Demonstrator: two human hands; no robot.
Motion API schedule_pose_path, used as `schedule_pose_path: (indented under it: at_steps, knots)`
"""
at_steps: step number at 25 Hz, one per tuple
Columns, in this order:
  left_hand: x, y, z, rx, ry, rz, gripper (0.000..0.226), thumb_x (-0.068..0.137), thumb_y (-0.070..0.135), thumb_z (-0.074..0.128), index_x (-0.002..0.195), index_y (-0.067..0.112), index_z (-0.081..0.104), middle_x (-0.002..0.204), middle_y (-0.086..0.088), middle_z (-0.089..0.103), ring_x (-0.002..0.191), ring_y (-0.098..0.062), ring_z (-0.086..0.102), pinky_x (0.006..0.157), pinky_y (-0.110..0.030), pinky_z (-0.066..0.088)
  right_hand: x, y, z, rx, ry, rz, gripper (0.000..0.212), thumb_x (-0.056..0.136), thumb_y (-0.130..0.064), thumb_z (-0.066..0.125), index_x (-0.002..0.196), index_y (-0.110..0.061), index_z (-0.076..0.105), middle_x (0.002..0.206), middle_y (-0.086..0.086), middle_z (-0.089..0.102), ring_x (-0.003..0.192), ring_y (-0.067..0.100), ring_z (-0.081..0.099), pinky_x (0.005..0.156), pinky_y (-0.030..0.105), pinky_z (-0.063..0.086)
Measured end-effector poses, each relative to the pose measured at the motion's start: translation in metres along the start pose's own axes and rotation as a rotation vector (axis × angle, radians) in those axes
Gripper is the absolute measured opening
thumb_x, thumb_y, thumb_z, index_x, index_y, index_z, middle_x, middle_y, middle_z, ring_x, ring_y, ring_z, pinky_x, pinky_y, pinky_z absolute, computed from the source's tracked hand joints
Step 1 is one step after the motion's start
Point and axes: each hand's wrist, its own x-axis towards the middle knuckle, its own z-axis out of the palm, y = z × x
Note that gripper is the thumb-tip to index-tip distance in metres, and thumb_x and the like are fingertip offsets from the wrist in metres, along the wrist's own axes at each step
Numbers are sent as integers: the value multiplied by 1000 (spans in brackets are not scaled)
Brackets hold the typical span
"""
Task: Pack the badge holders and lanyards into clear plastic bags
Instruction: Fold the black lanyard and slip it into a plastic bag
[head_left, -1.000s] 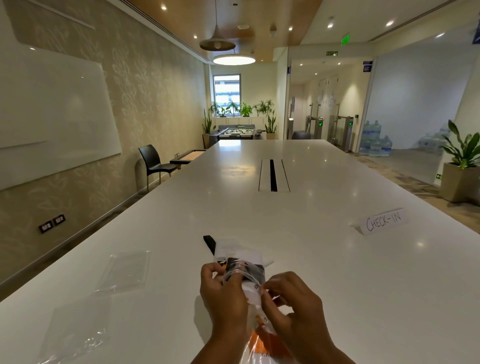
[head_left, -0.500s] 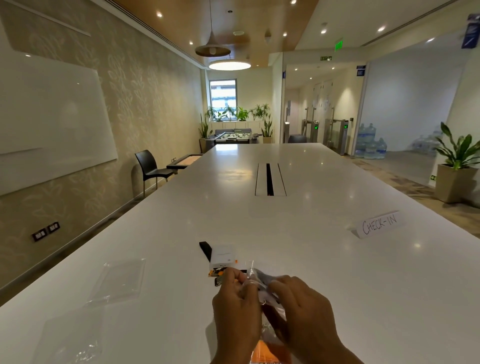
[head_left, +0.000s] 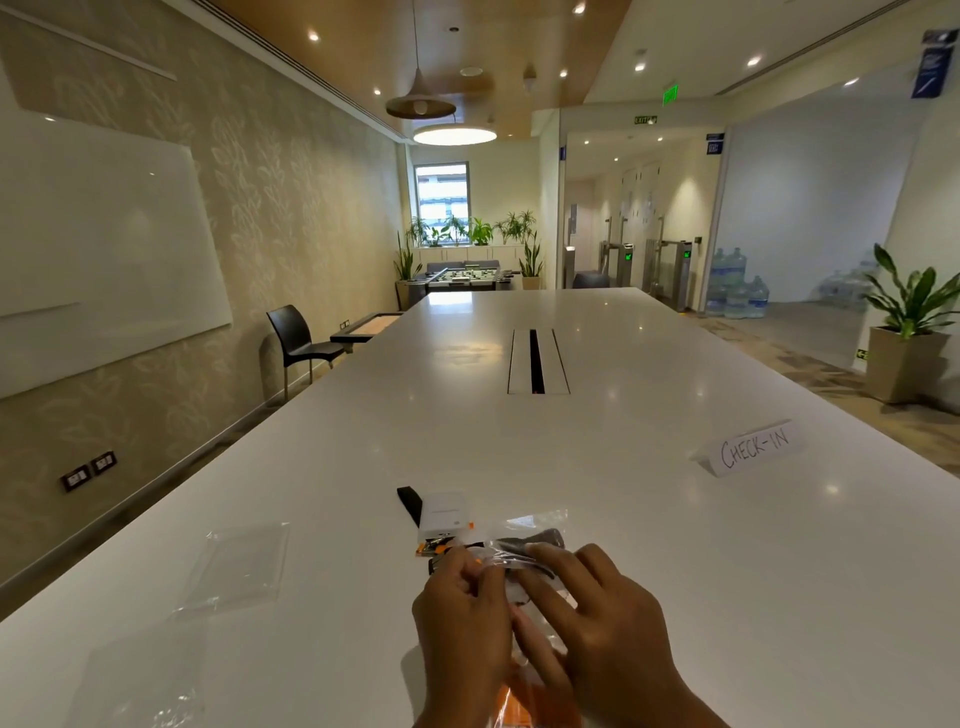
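Sealing step, I judge: my left hand (head_left: 462, 618) pinches the clear plastic bag (head_left: 535, 538), right hand (head_left: 597, 613) fingers pressing flat; next, press along the seal.

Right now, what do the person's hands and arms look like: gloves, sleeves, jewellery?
The left hand and right hand are bare, ungloved. No ring or watch shows, and no sleeve covers the wrists or forearms down to the frame's lower edge.
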Motion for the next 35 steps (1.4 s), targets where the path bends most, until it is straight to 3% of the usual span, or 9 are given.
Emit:
schedule_pose_path:
  at_steps: [3, 6, 10, 14, 22, 27, 30, 32, 35]
  knots:
    - [2, -2, -1, 42, -24, 36, 26, 88, 10, 62, 64, 14, 54, 56, 0, 62, 49, -5, 60, 44, -9, 45, 0, 6, 1, -60, -32, -61, 33, 86, -49, 58, 98, -23, 75, 101, -1, 74, 79, 17, 66, 54, 25, 54]
    - [1, -3, -2, 75, -72, 72, 18, 88, 15, 65, 72, 15, 58, 66, 4, 68, 57, -10, 66, 55, -28, 60, -1, 12, 4, -46, -35, -80, 27, 88, -44, 60, 94, -22, 75, 90, -2, 74, 73, 11, 66, 56, 20, 52]
    - [-2, 2, -7, 430, -104, 286, 15, 95, 34, 54, 87, 22, 60, 76, 10, 67, 60, -4, 59, 52, -4, 41, -4, 15, 5, -33, -37, -120, 20, 84, -37, 68, 94, -21, 75, 83, -2, 74, 67, 11, 66, 55, 20, 53]
    - [-9, 10, -5, 562, -118, 349, 22, 98, 40, 41, 94, 28, 58, 79, 8, 68, 59, -2, 49, 42, -6, 32, -6, 22, 4, -6, 9, -85, 13, 88, -25, 67, 90, -16, 76, 80, 0, 71, 62, 14, 63, 49, 26, 54]
    - [-8, -4, 3, -30, -136, 253, 25, 90, -4, 55, 84, 20, 54, 89, 3, 73, 80, -11, 72, 69, -26, 60, -6, 39, 2, 115, 123, 176, 8, 79, -15, 77, 86, -11, 76, 67, -1, 63, 68, 17, 53, 60, 25, 45]
    - [-6, -16, 12, -27, -225, 160, 20, 83, -4, 61, 85, 15, 61, 83, -1, 70, 76, -17, 69, 71, -42, 60, -8, 61, 1, 141, 15, 617, 12, 74, -15, 81, 74, -23, 73, 61, -12, 55, 65, 11, 53, 54, 23, 40]
    - [-2, -17, 10, 2, -248, 162, 16, 85, -2, 63, 82, 13, 61, 75, -3, 69, 68, -18, 69, 64, -31, 60, -12, 80, 3, 160, 28, 720, 18, 79, -27, 76, 94, -28, 67, 85, -14, 57, 93, 19, 57, 66, 22, 40]
    - [0, -19, 9, 1, -239, 156, 15, 86, 1, 63, 81, 14, 62, 73, -2, 70, 66, -17, 69, 57, -21, 57, -15, 80, 12, 182, -263, 693, 49, 80, -48, 68, 123, -28, 54, 125, -9, 52, 129, 22, 41, 95, 35, 41]
    - [1, -21, 11, -10, -227, 146, 14, 87, 4, 63, 80, 16, 62, 73, 1, 71, 65, -11, 70, 53, -16, 55, -15, 70, 27, 61, -665, 559, 85, 76, -75, 44, 147, -37, 18, 157, -13, 21, 148, 14, 10, 116, 54, 4]
